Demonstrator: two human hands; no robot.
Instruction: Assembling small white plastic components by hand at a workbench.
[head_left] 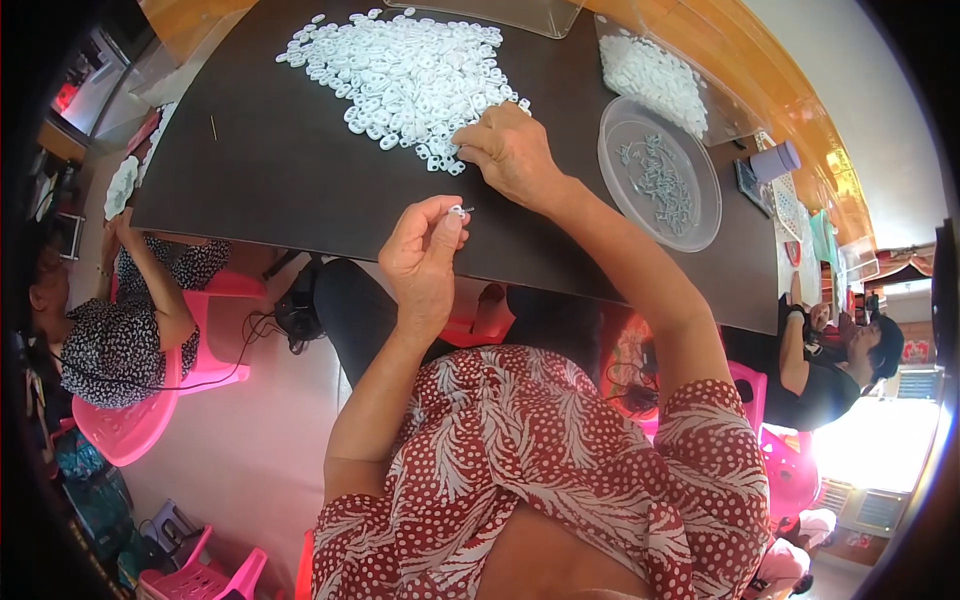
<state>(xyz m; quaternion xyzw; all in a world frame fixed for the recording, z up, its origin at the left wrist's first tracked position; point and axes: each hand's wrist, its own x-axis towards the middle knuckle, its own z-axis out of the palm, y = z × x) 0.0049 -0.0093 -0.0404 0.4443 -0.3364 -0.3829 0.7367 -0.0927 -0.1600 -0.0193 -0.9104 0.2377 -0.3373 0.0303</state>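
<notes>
My left hand (422, 255) is closed above the table's near edge. Between its thumb and fingers it pinches a small white plastic piece (457, 211), with a thin grey screw (469, 210) sticking out to the right. My right hand (512, 155) reaches over the near right edge of a big pile of white plastic pieces (400, 75), many with two holes. Its thumb and fingers are bent together at the pile; whatever lies between the fingertips is hidden. To the right, a round clear plastic dish (612, 160) holds many grey screws (665, 190).
The dark table (240, 180) carries a clear bin (735, 105) of white pieces at far right and another clear tray (530, 12) at the back. A lilac cup (775, 160) stands right. People sit left (110, 330) and right (830, 370); a pink chair (140, 410) is left.
</notes>
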